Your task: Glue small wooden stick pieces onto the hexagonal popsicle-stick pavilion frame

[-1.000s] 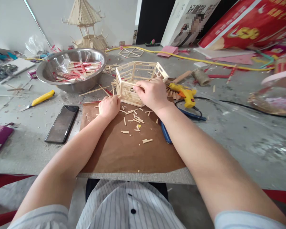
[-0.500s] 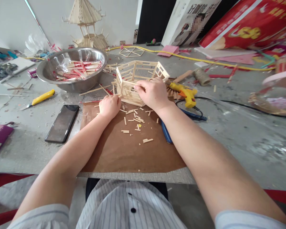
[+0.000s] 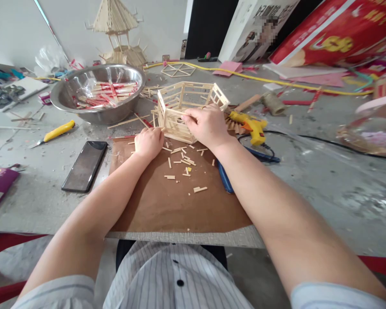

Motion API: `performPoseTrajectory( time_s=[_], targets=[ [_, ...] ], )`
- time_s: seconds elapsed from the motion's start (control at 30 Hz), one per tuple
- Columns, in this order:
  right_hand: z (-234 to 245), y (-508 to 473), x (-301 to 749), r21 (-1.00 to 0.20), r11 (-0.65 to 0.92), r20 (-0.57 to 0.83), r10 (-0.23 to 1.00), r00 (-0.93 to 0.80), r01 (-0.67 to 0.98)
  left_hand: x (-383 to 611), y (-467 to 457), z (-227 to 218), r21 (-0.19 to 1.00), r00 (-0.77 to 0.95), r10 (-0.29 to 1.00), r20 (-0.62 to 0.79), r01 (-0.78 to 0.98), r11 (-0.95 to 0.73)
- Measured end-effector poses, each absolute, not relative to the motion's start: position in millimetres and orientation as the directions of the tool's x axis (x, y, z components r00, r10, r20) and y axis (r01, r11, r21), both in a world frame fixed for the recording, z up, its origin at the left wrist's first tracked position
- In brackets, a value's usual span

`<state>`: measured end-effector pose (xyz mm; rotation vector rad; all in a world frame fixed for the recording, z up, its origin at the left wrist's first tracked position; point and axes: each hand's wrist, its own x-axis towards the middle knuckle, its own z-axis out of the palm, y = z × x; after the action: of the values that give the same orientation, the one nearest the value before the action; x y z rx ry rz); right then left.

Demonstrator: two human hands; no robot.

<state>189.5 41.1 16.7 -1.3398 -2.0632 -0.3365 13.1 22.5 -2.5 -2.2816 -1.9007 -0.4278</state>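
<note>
A hexagonal frame of thin wooden sticks (image 3: pixel 186 101) stands at the far edge of a brown board (image 3: pixel 167 201). My right hand (image 3: pixel 207 125) rests against the frame's near side, fingers pinched on a thin stick at its top rail. My left hand (image 3: pixel 148 143) is curled on the board at the frame's near left corner, fingertips closed against its lower edge; what they hold, if anything, is hidden. Several short stick offcuts (image 3: pixel 183 162) lie on the board just below both hands.
A steel bowl of sticks (image 3: pixel 98 95) sits at the back left, a finished stick pagoda (image 3: pixel 117 30) behind it. A black phone (image 3: pixel 84 165) and a yellow-handled knife (image 3: pixel 53 133) lie left. A yellow glue gun (image 3: pixel 249 125) and blue-handled pliers (image 3: pixel 225 178) lie right.
</note>
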Motion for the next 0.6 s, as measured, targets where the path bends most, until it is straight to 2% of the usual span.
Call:
performPoseTrajectory(
  time_s=[0.6],
  targets=[
    [18.5,39.8,189.5,-0.123,0.449,0.633,0.722,-0.279,0.885,12.4,22.6,-2.5,0.079,0.148,0.938,0.313,0.98,-0.181]
  ],
)
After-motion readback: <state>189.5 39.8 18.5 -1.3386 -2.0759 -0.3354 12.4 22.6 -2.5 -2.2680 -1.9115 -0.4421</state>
